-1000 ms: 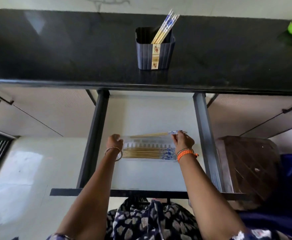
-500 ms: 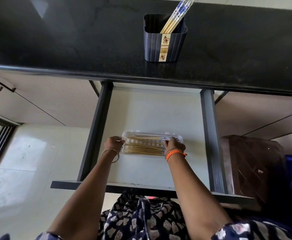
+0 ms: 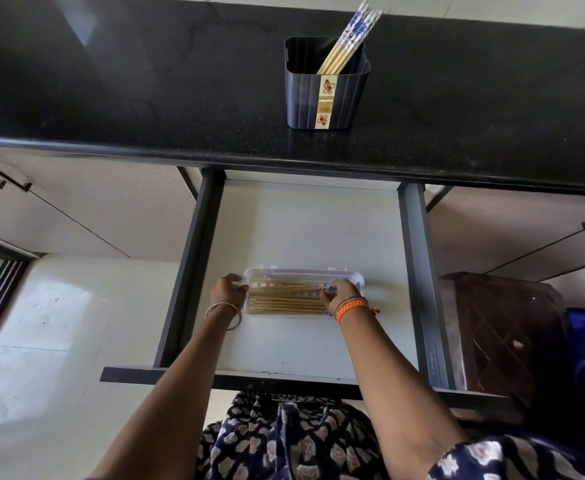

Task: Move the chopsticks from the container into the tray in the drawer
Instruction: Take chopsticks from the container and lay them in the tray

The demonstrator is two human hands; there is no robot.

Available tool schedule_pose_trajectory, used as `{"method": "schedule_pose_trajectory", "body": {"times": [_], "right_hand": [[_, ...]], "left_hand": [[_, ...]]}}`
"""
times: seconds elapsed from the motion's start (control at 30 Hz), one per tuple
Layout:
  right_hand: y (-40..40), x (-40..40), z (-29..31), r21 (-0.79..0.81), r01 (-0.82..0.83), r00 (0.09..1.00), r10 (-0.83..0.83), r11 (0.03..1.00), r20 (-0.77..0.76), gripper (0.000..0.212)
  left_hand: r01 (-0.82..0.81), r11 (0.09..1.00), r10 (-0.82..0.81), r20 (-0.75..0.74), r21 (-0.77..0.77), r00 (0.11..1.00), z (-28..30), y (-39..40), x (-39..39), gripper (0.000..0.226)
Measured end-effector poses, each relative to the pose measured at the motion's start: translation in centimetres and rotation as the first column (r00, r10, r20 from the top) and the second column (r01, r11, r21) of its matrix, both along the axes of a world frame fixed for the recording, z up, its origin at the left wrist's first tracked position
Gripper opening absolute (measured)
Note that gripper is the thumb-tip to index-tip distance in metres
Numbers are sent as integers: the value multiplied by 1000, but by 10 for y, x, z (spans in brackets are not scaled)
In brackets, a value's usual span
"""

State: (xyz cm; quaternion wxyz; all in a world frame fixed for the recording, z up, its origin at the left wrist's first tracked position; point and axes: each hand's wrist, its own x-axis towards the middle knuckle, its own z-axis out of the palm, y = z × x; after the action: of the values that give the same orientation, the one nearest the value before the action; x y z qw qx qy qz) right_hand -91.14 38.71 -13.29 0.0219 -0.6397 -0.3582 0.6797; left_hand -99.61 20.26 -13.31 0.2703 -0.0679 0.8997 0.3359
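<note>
A clear plastic tray (image 3: 301,272) lies in the open drawer (image 3: 311,230) and holds several bamboo chopsticks (image 3: 284,299) laid lengthwise. My left hand (image 3: 229,291) grips the tray's left end. My right hand (image 3: 339,295) rests over the tray's right part, fingers curled on the blue-patterned chopstick ends there. On the black counter above stands a dark square container (image 3: 325,95) with several more chopsticks (image 3: 351,36) leaning out to the upper right.
The black countertop (image 3: 145,81) overhangs the back of the drawer. Dark drawer rails (image 3: 194,265) run along both sides. A brown wooden piece (image 3: 498,334) stands to the right of the drawer. Cabinet handles (image 3: 0,174) sit at the left.
My right hand has lowered the chopsticks it held above the tray down into it. The camera view tilted down a little; my left hand stays at the tray's left end.
</note>
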Motion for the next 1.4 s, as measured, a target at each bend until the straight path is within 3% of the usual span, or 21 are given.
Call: {"method": "schedule_pose_trajectory", "body": {"times": [0.07, 0.13, 0.17, 0.27, 0.37, 0.47, 0.63, 0.77, 0.83, 1.07, 1.2, 1.4], "right_hand": [[-3, -4, 16, 66, -19, 1000, 19, 998, 3, 19], [4, -25, 40, 230, -8, 1000, 12, 973, -16, 50], [9, -38, 59, 358, 21, 999, -10, 933, -32, 50], [39, -81, 127, 649, 199, 965, -33, 734, -259, 15], [70, -115, 183, 776, 237, 911, 144, 585, -386, 12], [103, -143, 215, 838, 205, 897, 245, 505, -367, 11], [158, -191, 222, 906, 18, 931, 323, 423, -169, 15], [190, -235, 219, 923, -273, 834, 544, 272, 87, 31], [199, -255, 219, 903, -354, 798, 583, 245, 155, 19], [212, -296, 205, 890, -148, 886, 457, 431, -75, 24], [218, -298, 199, 894, -116, 909, 409, 433, -80, 51], [221, -296, 209, 862, -63, 918, 367, 503, -147, 37]], "left_hand": [[74, 997, -78, -150, -34, 986, 18, 12, -2, 33], [154, 988, -155, -334, -30, 930, 43, 34, -15, 35], [190, 982, -175, -421, -5, 890, 60, 48, -24, 35], [321, 939, -181, -625, 119, 759, 120, 98, -59, 31], [426, 892, -178, -750, 151, 638, 176, 141, -93, 30], [491, 859, -189, -800, 147, 570, 211, 169, -122, 29], [496, 863, -252, -766, 99, 592, 214, 194, -165, 36], [438, 896, -374, -652, -71, 660, 193, 201, -194, 40], [446, 891, -387, -654, -83, 651, 183, 198, -203, 33], [519, 855, -342, -746, 6, 571, 178, 194, -213, 22], [510, 860, -326, -749, 19, 577, 180, 195, -214, 23], [493, 870, -329, -728, 15, 602, 184, 198, -212, 23]]}}
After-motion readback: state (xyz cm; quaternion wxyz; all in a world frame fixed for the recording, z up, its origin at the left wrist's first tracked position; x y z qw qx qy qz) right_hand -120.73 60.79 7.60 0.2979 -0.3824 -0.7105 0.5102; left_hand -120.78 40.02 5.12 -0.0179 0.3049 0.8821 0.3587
